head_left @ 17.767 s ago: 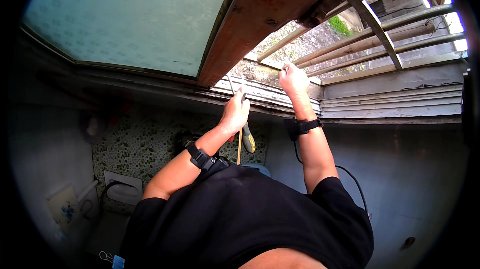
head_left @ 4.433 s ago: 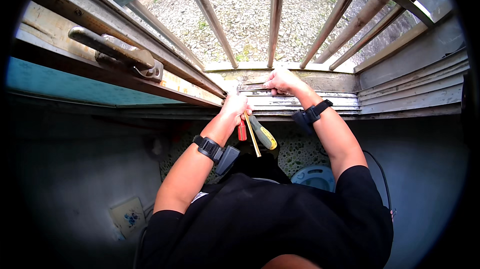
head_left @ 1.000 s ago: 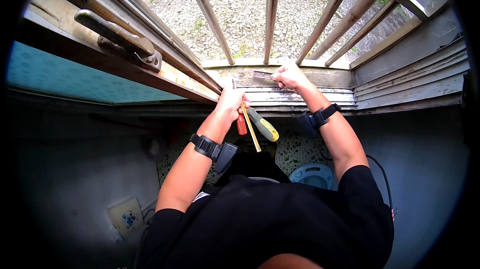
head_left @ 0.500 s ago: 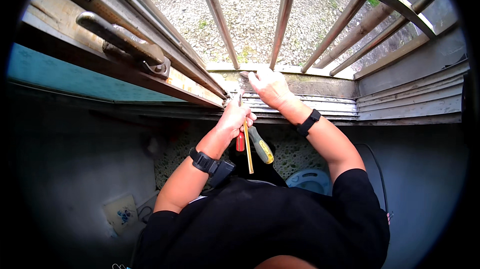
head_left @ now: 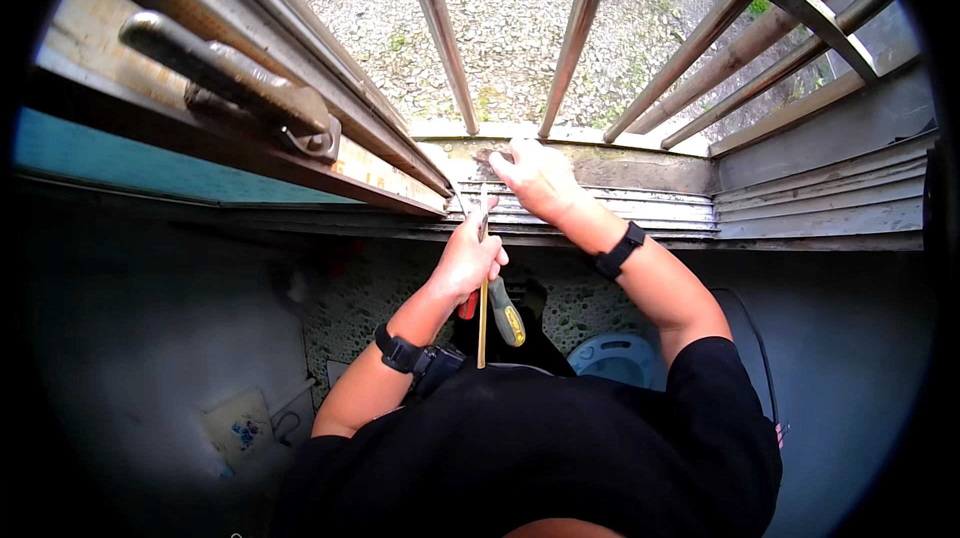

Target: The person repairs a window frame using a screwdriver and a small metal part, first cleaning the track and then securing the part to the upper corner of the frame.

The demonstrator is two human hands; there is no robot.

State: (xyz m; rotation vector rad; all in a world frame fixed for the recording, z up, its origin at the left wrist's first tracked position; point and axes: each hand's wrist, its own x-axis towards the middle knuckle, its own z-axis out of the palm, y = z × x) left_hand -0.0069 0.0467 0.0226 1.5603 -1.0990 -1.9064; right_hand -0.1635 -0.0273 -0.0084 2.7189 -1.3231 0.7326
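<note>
My left hand [head_left: 470, 260] is closed around a bundle of tools in front of the window track. Out of its lower side stick a screwdriver with a grey-and-yellow handle [head_left: 508, 315], a red handle [head_left: 468, 306] and a long, thin yellowish strip [head_left: 483, 330]. The strip's upper end reaches past my fingers over the track. My right hand [head_left: 540, 181], fingers bent together, is on the sill [head_left: 640, 172] by the foot of the bars. Something dark and brownish shows at its fingertips; I cannot make out what it is.
Metal bars [head_left: 580, 38] rise beyond the sill, with stony ground [head_left: 500, 28] outside. At the left is a sliding window frame [head_left: 390, 183] with a metal handle [head_left: 230, 78]. Grooved tracks [head_left: 640, 218] run along the sill. Below, a light blue plastic stool [head_left: 612, 358] stands on the floor.
My left hand has drawn slightly back toward me, and the lower end of the strip has swung left along with the handles. My right hand has shifted only slightly on the sill.
</note>
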